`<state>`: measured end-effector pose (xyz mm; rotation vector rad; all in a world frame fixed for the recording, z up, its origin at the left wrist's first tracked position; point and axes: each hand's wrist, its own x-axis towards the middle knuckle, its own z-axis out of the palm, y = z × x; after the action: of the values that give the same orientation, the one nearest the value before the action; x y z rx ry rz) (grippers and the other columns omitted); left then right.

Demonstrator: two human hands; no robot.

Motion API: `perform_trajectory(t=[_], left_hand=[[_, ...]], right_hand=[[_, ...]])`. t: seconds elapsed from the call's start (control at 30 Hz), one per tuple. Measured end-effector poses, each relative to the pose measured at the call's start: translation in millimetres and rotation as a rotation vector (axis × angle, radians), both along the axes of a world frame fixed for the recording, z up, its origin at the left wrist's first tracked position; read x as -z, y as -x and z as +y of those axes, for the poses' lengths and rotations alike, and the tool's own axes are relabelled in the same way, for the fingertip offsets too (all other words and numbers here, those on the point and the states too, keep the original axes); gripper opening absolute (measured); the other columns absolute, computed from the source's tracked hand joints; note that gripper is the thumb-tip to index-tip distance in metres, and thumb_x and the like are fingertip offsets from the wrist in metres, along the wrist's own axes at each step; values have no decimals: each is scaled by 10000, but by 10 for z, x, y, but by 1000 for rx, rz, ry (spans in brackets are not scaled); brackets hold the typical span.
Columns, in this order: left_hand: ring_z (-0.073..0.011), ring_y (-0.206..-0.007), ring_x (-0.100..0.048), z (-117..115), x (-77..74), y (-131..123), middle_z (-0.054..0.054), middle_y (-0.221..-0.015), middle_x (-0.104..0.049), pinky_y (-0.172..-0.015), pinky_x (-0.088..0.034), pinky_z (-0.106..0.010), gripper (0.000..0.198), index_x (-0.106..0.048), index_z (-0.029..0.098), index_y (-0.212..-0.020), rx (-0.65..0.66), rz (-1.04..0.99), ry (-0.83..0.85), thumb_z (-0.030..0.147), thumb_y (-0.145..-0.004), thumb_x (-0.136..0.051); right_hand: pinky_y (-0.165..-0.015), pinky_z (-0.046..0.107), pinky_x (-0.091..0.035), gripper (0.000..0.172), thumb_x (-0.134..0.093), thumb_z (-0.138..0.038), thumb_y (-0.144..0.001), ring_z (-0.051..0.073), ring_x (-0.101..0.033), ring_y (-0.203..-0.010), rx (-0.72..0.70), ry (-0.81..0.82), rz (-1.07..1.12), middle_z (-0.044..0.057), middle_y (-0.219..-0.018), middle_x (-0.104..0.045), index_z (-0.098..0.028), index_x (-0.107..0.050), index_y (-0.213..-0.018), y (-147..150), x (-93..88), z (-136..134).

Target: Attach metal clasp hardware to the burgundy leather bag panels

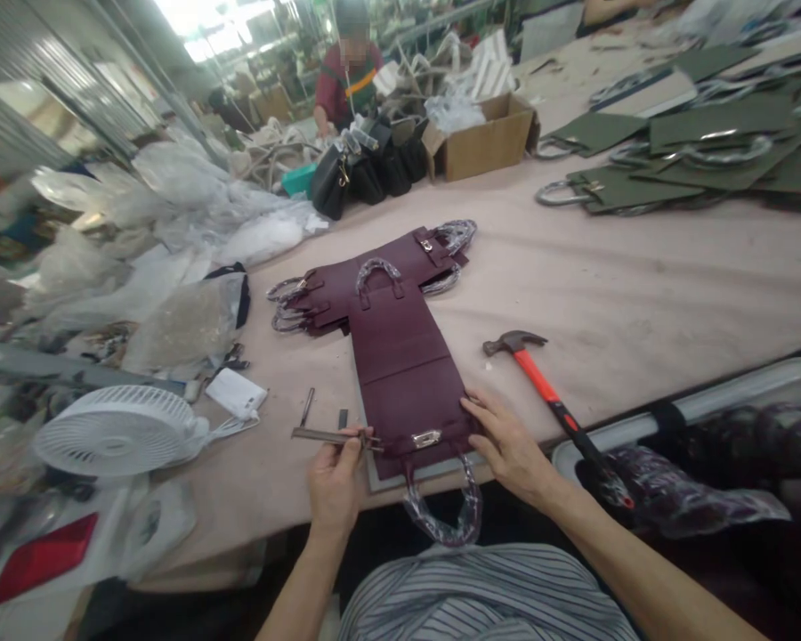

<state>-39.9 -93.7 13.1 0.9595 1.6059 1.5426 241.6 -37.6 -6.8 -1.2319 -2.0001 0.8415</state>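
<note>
A dark burgundy leather bag panel (pixel 407 356) lies flat at the table's front edge, on a pale board. It has a metal clasp (pixel 425 438) and a plastic-wrapped handle (pixel 446 525) hanging over the edge. My left hand (pixel 337 476) pinches a thin metal tool (pixel 324 435), whose tip meets the panel's left edge near the clasp. My right hand (pixel 500 441) rests its fingers on the panel's right edge, thumb and fingers around it. More burgundy panels (pixel 334 280) lie under the far end.
A claw hammer (pixel 538 378) lies right of the panel. At left are a white fan (pixel 120 427) and a white device (pixel 236 393). Green panels (pixel 714 133), a cardboard box (pixel 484 142) and black bags (pixel 374 169) stand farther back. A person (pixel 347 80) is across the table.
</note>
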Motion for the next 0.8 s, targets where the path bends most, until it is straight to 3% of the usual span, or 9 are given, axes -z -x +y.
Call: perform_trajectory(t=[0.07, 0.13, 0.3, 0.47, 0.8], left_hand=[[-222, -928, -765, -13, -25, 5, -84, -989, -783, -914, -610, -382, 246, -711, 151, -977, -17, -29, 4, 364, -857, -740], [-224, -1001, -751, 15, -129, -81, -86, -1034, -784, -956, -595, -376, 228, -729, 160, -989, 52, 25, -22, 328, -840, -769], [-227, -990, -753, 243, -353, -584, -77, -1019, -785, -924, -616, -374, 114, -739, 175, -903, 248, 115, -135, 231, -810, -775], [-226, -985, -755, 379, -249, -885, -87, -1025, -786, -902, -626, -381, 99, -716, 173, -906, 352, 203, -146, 187, -814, -751], [-234, -1007, -748, 397, -202, -914, -83, -1064, -781, -938, -615, -412, 74, -704, 189, -906, 441, 359, -183, 180, -839, -734]], right_hand=[[-1186, 586, -355, 505, -528, -219, -931, 294, -416, -1439, 3, 22, 38, 131, -1536, -473, -239, -536, -1435, -24, -11, -12], [-1187, 579, -352, 502, -537, -213, -922, 291, -418, -1439, -12, 52, 90, 127, -1541, -469, -244, -536, -1423, -54, -28, -25], [-1180, 530, -371, 444, -553, -234, -914, 277, -448, -1418, -45, 136, 201, 124, -1535, -476, -239, -544, -1358, -130, -79, -32], [-1159, 512, -406, 382, -574, -235, -911, 278, -485, -1386, -28, 137, 224, 135, -1472, -532, -229, -550, -1291, -140, -91, -34], [-1162, 536, -404, 398, -570, -212, -910, 288, -480, -1392, -18, 87, 214, 136, -1478, -532, -233, -557, -1307, -136, -7, -57]])
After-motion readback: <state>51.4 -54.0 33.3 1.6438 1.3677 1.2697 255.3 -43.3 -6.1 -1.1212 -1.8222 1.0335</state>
